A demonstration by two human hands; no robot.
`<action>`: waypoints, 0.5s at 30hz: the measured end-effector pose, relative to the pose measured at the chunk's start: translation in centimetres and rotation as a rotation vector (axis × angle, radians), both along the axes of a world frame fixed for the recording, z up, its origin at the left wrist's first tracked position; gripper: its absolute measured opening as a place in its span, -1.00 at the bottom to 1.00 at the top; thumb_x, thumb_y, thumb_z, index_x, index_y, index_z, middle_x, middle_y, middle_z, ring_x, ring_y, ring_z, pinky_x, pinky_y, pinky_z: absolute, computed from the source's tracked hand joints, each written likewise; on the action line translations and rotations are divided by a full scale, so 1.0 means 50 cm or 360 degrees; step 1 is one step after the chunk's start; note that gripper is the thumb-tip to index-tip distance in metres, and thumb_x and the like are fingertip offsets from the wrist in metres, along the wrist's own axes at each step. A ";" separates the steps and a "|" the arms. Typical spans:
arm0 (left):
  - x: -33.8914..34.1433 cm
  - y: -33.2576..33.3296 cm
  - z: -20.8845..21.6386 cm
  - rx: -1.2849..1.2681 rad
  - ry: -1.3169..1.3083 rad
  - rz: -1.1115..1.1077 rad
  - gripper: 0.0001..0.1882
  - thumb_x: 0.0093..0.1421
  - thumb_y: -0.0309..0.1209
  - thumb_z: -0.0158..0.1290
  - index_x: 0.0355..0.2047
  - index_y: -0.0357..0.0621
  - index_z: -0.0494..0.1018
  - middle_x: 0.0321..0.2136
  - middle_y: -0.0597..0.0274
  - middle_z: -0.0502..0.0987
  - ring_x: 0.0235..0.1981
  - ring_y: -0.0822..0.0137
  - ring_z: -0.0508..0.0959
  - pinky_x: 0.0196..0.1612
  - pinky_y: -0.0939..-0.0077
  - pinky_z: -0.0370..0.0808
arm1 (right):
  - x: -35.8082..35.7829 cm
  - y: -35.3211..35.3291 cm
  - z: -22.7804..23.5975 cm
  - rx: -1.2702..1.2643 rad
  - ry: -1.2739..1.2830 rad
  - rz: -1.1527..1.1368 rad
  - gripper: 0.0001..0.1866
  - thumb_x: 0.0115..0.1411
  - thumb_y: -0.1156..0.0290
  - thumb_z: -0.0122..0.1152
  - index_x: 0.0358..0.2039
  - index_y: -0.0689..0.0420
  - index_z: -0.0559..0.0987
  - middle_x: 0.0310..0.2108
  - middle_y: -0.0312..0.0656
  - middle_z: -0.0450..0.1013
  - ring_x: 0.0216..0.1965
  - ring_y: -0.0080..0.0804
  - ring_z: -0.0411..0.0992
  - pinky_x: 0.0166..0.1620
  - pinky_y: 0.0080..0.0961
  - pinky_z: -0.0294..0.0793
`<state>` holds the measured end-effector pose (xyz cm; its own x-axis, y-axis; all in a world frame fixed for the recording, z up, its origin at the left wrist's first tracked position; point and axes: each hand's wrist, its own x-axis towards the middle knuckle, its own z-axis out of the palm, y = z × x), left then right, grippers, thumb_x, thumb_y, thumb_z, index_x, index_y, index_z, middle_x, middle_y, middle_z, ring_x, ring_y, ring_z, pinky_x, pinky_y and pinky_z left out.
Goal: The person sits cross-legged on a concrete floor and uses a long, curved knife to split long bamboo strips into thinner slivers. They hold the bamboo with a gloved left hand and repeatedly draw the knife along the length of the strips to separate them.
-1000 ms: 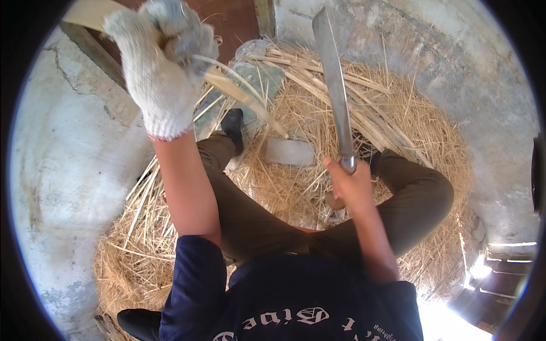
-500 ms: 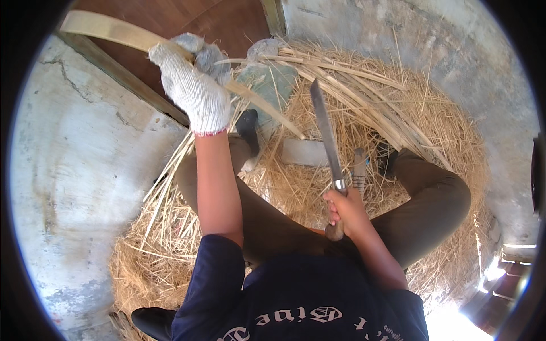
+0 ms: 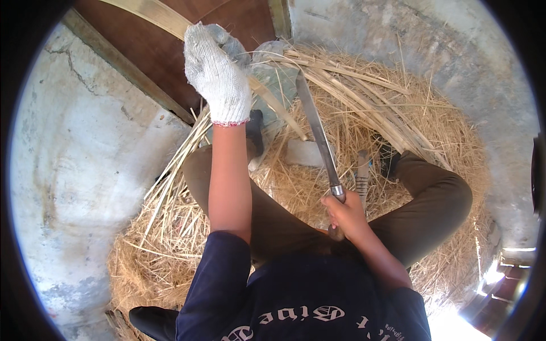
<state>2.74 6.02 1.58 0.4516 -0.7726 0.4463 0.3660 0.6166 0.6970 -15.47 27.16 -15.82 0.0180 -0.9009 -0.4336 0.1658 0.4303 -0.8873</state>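
Observation:
In a white knit glove, my left hand (image 3: 219, 77) is closed around a long, flat pale strip (image 3: 153, 15) that looks like split bamboo. The strip curves up past the top left, and its other end slants down toward a pale block (image 3: 304, 152) on the shavings. My bare right hand (image 3: 346, 213) grips the dark handle of a long-bladed knife (image 3: 316, 122), its blade pointing up and away from me. The blade stands apart from the strip, just right of its lower end. Part of the strip is hidden inside the glove.
A heap of thin shavings (image 3: 438, 131) covers the floor around my legs. Several long split strips (image 3: 358, 96) lie across it at the far right, and thin slivers (image 3: 179, 165) lie by the left wall (image 3: 85, 187). A second handled tool (image 3: 362, 170) rests near my right foot.
My left hand has moved to the right and slightly farther away, carrying the strip with it. The knife's tip has swung a little leftward in my right hand.

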 end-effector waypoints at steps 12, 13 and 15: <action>0.012 0.003 0.010 0.0051 0.0207 0.0075 -0.66 0.47 -0.08 -0.04 -0.36 -0.02 0.42 -0.66 0.43 0.30 -0.69 0.53 0.28 -0.64 0.56 0.17 | 0.025 0.008 0.006 -0.0007 0.0224 0.0156 -0.65 0.31 0.33 0.27 -0.59 0.12 0.40 -0.71 -0.41 0.30 -0.78 -0.65 0.18 -0.69 -0.53 0.14; 0.015 0.003 0.008 0.0059 0.0213 0.0076 -0.66 0.47 -0.08 -0.03 -0.36 -0.02 0.42 -0.65 0.44 0.30 -0.69 0.53 0.28 -0.64 0.56 0.18 | 0.026 0.008 0.007 -0.0135 0.0235 0.0060 -0.64 0.31 0.33 0.27 -0.60 0.12 0.41 -0.71 -0.42 0.30 -0.75 -0.68 0.19 -0.66 -0.53 0.15; 0.021 -0.001 0.003 0.0077 0.0152 0.0080 -0.62 0.44 -0.01 -0.02 -0.35 -0.02 0.42 -0.60 0.37 0.35 -0.61 0.41 0.36 -0.55 0.46 0.30 | 0.028 0.006 0.017 -0.0386 0.0258 -0.0130 -0.64 0.30 0.34 0.28 -0.61 0.13 0.42 -0.70 -0.44 0.29 -0.69 -0.74 0.19 -0.61 -0.54 0.16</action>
